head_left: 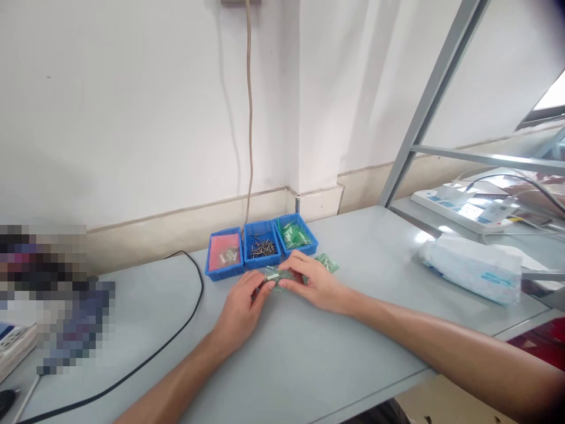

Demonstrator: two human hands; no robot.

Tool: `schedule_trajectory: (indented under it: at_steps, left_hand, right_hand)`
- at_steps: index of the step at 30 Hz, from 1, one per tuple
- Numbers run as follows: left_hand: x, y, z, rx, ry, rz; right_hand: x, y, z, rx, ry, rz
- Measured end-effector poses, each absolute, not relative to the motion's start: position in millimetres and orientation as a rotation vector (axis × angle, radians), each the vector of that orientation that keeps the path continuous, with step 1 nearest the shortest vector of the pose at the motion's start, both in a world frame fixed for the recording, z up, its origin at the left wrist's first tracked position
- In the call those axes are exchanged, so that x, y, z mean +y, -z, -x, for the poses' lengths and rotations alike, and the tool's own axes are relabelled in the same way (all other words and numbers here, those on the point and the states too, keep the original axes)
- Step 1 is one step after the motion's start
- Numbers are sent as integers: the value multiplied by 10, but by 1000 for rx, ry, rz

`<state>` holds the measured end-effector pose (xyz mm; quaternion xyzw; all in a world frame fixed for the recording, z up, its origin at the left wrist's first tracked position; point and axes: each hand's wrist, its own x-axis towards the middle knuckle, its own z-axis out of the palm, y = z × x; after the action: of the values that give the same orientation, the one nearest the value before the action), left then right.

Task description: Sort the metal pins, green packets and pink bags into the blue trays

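Note:
Both of my hands meet on a small green circuit board (277, 274) that lies on the grey table (309, 353), just in front of three blue bins. My left hand (242, 307) pinches the board's near left end with its fingertips. My right hand (314, 281) holds the board's right side, fingers curled over it. Another green board (327, 262) lies on the table just beyond my right hand.
The left blue bin (224, 253) holds a pink sheet and small parts, the middle bin (262, 244) dark screws, the right bin (295, 234) green boards. A black cable (185, 321) curves across the left. A white plastic packet (472, 268) lies at right by a metal frame (424, 112).

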<state>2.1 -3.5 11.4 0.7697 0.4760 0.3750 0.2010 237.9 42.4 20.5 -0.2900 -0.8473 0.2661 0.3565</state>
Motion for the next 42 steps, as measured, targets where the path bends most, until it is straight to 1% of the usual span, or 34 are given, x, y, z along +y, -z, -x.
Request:
schedule_trajectory:
  at_steps: [4,7,11,14,18,22,26,42]
  left_hand:
    - [-37,-108,-26,1314,-1016,-2161]
    - [-48,-112,-24,1375,-997,-2081]
    - [-62,-129,-34,1414,-992,-1952]
    - [-69,-137,-46,1412,-980,-1939]
    - [-72,-136,-50,1416,-970,-1941]
    - [-69,-130,-51,1434,-953,-1951]
    - [-66,-118,-54,1430,-962,-1960]
    - [-82,-132,-57,1411,-975,-1984]
  right_hand:
    - [379,-216,-2383,-2231,-720,757]
    - [403,-227,-2410,-2228,-637,766]
    - [552,-302,-2513,-2158,-340,772]
    - [693,-375,-2606,-2029,3,912]
    - [831,-394,-2677,-2027,257,1139]
    - [895,-327,-2673,-2177,260,1279]
    - [907,-288,-2651,-2184,248,1346]
    - [899,-248,-2633,-2195,235,1404]
